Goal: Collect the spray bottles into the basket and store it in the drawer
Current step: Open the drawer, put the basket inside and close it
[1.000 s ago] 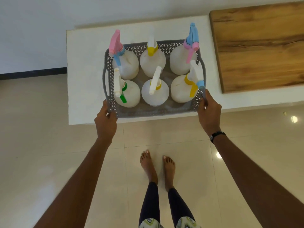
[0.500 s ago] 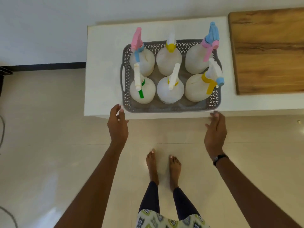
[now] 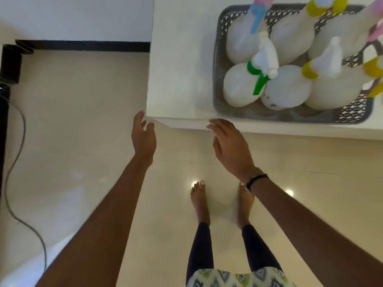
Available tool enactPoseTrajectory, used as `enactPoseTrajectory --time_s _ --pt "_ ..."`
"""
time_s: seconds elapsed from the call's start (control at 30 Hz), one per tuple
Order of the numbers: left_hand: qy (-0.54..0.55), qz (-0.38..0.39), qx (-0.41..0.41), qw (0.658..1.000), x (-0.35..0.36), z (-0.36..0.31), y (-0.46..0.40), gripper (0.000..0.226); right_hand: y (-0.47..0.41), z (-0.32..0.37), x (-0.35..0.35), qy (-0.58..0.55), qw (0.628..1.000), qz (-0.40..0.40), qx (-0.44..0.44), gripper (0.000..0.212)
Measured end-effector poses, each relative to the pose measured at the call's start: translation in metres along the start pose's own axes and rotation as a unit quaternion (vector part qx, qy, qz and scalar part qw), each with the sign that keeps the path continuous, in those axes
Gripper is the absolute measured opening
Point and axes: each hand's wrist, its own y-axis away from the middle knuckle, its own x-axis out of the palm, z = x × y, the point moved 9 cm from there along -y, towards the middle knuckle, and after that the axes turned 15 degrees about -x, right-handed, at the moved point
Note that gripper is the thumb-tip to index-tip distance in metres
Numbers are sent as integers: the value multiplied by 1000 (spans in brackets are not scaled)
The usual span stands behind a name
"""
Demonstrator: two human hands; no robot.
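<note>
A grey perforated basket point(image 3: 259, 113) stands on the white counter point(image 3: 178, 79) at the upper right, partly cut off by the frame edge. It holds several white spray bottles; the nearest left one has a green trigger point(image 3: 240, 85), others have yellow, pink or blue heads. My left hand point(image 3: 144, 136) is open, fingers spread, just below the counter's near-left corner. My right hand point(image 3: 230, 147) is open too, fingertips at the counter's front edge, below and left of the basket. Neither hand touches the basket. No drawer is visible.
Glossy beige floor tiles point(image 3: 72, 131) spread below and to the left. A dark object point(image 3: 8, 65) and a grey cable point(image 3: 14, 162) lie along the left edge. My bare feet point(image 3: 199, 201) stand close to the counter front.
Both hands let go of the basket, left it on the counter and dropped below its front edge. The view has swung left, so the basket now sits at the upper right.
</note>
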Motion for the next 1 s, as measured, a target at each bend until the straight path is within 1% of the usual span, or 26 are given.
enactPoseTrajectory --time_s 0.07,0.2,0.3,0.4,0.5,0.6,0.67,0.9,1.0 --pt "-7 35 7 999 1 -8 -14 44 -16 7 13 38 999 18 -16 45" --pt "-27 87 -3 996 7 -6 -35 46 -32 5 34 100 994 53 -2 57" --pt "-45 78 -11 996 3 1 -45 43 -35 6 37 126 991 42 7 59" --pt "-64 59 -1 996 -5 6 -51 42 -36 8 38 141 989 38 9 59" --pt "-104 58 46 992 -12 1 -54 39 -36 9 37 153 988 28 3 58" --pt "-158 65 109 979 -16 -11 -58 44 -36 8 39 163 986 26 -3 59" --pt "-184 69 136 971 -16 -18 -61 46 -36 8 40 164 986 21 -4 58" --pt "-232 61 213 947 -11 -34 -69 41 -35 5 45 167 986 5 -5 56" --pt "-250 59 213 943 -10 -37 -76 40 -36 5 46 166 986 7 -3 56"
